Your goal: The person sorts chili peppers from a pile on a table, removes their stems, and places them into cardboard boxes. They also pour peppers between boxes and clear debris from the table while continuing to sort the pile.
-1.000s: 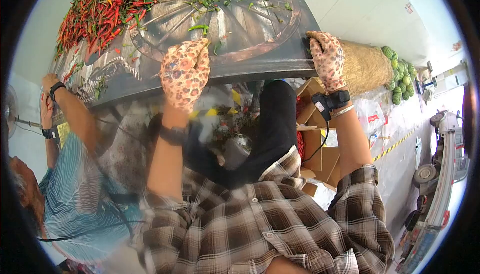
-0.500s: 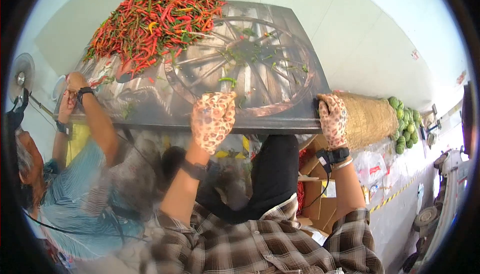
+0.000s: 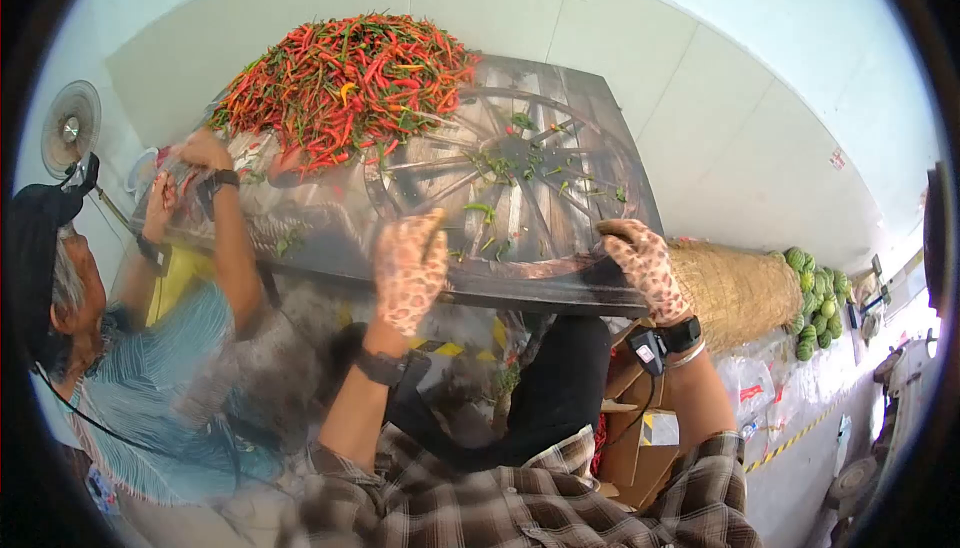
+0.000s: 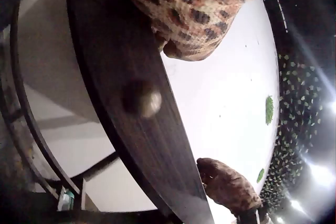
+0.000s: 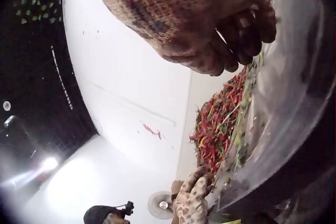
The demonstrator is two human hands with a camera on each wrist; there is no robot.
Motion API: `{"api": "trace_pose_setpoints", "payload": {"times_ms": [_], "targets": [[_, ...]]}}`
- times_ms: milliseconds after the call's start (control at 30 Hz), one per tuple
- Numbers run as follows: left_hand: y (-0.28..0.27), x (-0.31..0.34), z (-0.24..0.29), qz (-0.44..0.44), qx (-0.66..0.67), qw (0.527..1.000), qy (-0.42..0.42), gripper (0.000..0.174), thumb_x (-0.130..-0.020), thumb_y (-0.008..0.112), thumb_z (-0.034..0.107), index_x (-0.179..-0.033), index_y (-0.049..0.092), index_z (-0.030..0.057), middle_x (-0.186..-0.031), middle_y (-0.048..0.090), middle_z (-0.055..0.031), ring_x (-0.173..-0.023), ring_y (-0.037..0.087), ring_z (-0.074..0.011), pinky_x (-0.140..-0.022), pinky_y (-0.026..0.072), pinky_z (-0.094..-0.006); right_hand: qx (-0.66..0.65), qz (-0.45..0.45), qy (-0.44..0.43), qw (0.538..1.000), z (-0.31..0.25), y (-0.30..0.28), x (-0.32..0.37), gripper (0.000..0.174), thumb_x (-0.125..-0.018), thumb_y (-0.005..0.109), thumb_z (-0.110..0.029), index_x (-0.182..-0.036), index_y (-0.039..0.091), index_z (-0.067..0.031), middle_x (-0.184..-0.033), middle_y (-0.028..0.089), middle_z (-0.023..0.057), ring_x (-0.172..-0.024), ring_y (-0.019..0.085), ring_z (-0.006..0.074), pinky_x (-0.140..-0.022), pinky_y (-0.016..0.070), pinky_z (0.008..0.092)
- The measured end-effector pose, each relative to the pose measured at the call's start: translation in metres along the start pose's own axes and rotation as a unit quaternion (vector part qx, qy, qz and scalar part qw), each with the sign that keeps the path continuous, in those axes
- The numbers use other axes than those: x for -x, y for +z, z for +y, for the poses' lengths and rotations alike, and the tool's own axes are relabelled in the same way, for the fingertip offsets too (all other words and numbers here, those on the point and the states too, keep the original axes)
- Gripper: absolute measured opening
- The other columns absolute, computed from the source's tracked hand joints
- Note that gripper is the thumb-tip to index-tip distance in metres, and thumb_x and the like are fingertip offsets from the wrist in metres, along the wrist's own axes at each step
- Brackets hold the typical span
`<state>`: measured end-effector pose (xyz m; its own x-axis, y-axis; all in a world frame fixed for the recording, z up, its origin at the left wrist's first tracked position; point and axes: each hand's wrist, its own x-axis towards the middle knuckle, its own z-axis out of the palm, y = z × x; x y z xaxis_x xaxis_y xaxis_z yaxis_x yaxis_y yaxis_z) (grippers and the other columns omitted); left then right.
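Both hands wear leopard-print gloves. My left hand (image 3: pixel 410 273) is over the front edge of the table (image 3: pixel 500 293), blurred, its fingers loosely bent and nothing visible in them. At the table's right corner my right hand (image 3: pixel 648 263) rests with loosely curled fingers, and no object shows in its grasp. In the right wrist view, the right hand (image 5: pixel 210 29) hangs over the tabletop. A large heap of red and green chillies (image 3: pixel 350 88) lies at the back left. Nearer my left hand are a green chilli (image 3: pixel 481 211) and scattered green bits (image 3: pixel 500 165).
Another person's hand (image 3: pixel 207 151) works at the table's left end. A woven sack (image 3: pixel 735 283) and green striped melons (image 3: pixel 818 298) stand to the right. Beneath the table is a cardboard box (image 3: pixel 625 453). A fan (image 3: pixel 72 128) stands at the far left.
The head view tilts upward, so the chilli heap and tabletop sit lower in frame. My left hand lifts slightly and blurs; my right fingers loosen at the table corner.
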<state>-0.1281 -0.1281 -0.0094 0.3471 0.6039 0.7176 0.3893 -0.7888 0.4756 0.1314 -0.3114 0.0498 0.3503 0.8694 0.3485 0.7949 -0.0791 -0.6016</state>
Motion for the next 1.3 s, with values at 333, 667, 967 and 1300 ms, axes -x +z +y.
{"api": "trace_pose_setpoints", "payload": {"times_ms": [333, 667, 967, 1300], "targets": [[-0.014, -0.001, -0.028, -0.016, -0.067, 0.996, -0.058, 0.027, -0.083, 0.06, 0.012, -0.108, 0.065, 0.0085, -0.104, 0.064, -0.0104, -0.099, 0.056, -0.0295, -0.09, 0.043, -0.0393, 0.101, -0.189, -0.014, 0.977, -0.06, 0.079, -0.083, 0.035, -0.083, 0.059, -0.031, -0.098, 0.065, -0.0004, -0.094, 0.065, 0.0181, -0.089, 0.062, 0.0313, -0.077, 0.0489, 0.0403], [-0.014, -0.001, -0.033, -0.022, -0.067, 0.996, -0.059, 0.025, -0.085, 0.058, 0.014, -0.109, 0.066, 0.0094, -0.104, 0.064, -0.0097, -0.098, 0.057, -0.0291, -0.088, 0.0445, -0.0393, 0.122, -0.149, -0.035, 0.981, -0.047, 0.103, -0.098, 0.024, -0.079, 0.059, -0.021, -0.088, 0.064, 0.0008, -0.081, 0.064, 0.0209, -0.075, 0.063, 0.0341, -0.069, 0.0482, 0.0404], [-0.014, -0.008, -0.005, -0.044, 0.031, 0.999, 0.002, 0.031, -0.084, 0.059, 0.017, -0.112, 0.063, 0.0052, -0.109, 0.063, -0.014, -0.104, 0.054, -0.0308, -0.091, 0.0432, -0.0397, -0.063, -0.142, 0.027, 0.988, -0.042, 0.096, -0.081, 0.023, -0.08, 0.06, -0.021, -0.089, 0.065, -0.0002, -0.074, 0.064, 0.017, -0.069, 0.061, 0.0264, -0.066, 0.0467, 0.037], [0.019, -0.01, -0.004, -0.116, 0.02, 0.992, 0.039, 0.026, -0.084, 0.059, 0.013, -0.107, 0.066, 0.0055, -0.096, 0.064, -0.0134, -0.095, 0.056, -0.0319, -0.088, 0.0429, -0.042, -0.109, -0.158, -0.001, 0.981, -0.066, 0.099, -0.061, 0.02, -0.083, 0.06, -0.019, -0.09, 0.064, -0.0004, -0.077, 0.063, 0.0113, -0.073, 0.058, 0.0189, -0.069, 0.0462, 0.033]]}}
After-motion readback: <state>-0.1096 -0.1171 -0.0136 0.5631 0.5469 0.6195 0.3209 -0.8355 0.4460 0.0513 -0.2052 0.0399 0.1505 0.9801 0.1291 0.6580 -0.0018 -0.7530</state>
